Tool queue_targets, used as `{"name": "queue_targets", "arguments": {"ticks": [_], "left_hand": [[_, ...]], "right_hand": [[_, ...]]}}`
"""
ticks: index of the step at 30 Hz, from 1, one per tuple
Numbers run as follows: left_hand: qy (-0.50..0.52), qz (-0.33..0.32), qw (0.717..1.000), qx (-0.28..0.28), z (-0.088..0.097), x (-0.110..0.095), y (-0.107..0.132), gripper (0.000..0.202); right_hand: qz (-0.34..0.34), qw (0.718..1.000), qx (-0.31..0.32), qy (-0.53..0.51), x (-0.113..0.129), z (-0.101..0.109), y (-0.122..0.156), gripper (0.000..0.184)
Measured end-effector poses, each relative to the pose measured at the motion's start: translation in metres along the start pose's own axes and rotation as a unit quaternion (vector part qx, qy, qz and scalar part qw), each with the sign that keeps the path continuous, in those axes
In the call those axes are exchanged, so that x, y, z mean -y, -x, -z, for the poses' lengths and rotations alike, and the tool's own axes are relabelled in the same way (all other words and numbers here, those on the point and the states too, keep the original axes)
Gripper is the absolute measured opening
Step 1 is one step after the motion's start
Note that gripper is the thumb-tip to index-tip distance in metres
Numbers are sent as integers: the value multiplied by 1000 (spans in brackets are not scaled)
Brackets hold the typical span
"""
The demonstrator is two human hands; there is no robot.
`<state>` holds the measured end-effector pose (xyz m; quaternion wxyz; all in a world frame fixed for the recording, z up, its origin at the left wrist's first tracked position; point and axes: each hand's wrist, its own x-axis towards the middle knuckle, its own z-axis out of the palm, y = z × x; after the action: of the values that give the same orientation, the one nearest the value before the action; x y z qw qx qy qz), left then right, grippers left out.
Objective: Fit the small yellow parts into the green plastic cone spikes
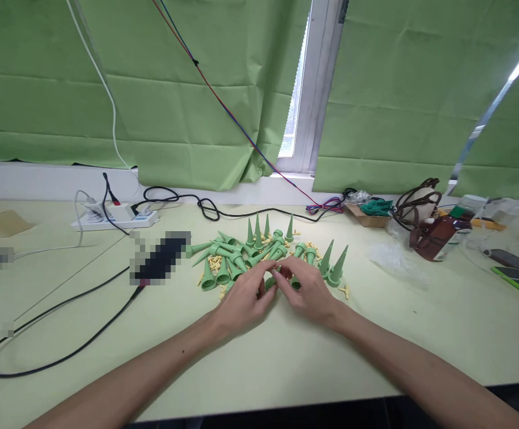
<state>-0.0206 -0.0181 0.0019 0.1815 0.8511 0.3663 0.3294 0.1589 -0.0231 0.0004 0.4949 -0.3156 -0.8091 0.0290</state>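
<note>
My left hand [248, 295] and my right hand [306, 289] meet over a pile of green plastic spikes [222, 274]. Between them shows part of one green spike [270, 281], with the left fingers curled round it. The right thumb and fingers pinch together at its upper end; whatever they grip there is too small and covered to make out. Small yellow T-shaped plastic pieces [215, 263] lie among the spikes, and one yellow piece [345, 291] rests apart at the right. Several spikes stand point up, such as the spike [339, 266] right of my right hand.
A blurred black device [163, 259] with a black cable lies on the left. Behind it sits a white power strip [116, 220]. Toward the right are a crumpled clear bag [395, 262], a brown bottle [444, 235] and a small cardboard box [366, 215]. Green curtains [187, 107] hang behind the table.
</note>
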Motion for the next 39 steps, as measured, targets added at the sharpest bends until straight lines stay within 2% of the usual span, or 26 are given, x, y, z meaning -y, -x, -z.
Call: {"name": "queue_targets", "arguments": {"ticks": [5,12,21,26,32,39], "left_hand": [[-7,7,1000,4,-1,1,0,33],[-12,-24,1000,1,-2,5,-3,21],[4,-52,999,-9,-2,4,-4,21],[19,-55,998,-16,-1,6,-4,33],[24,-52,998,-19,-2,7,-2,32],[25,-40,999,-8,-2,4,-2,25]], "right_hand": [[24,999,2,44,-2,-3,1,10],[84,985,-11,153,3,-11,4,12],[118,968,-36,219,10,-18,2,23],[113,967,-41,224,11,-27,2,24],[100,973,-41,206,12,-28,3,20],[55,990,-41,122,12,-25,2,12]]}}
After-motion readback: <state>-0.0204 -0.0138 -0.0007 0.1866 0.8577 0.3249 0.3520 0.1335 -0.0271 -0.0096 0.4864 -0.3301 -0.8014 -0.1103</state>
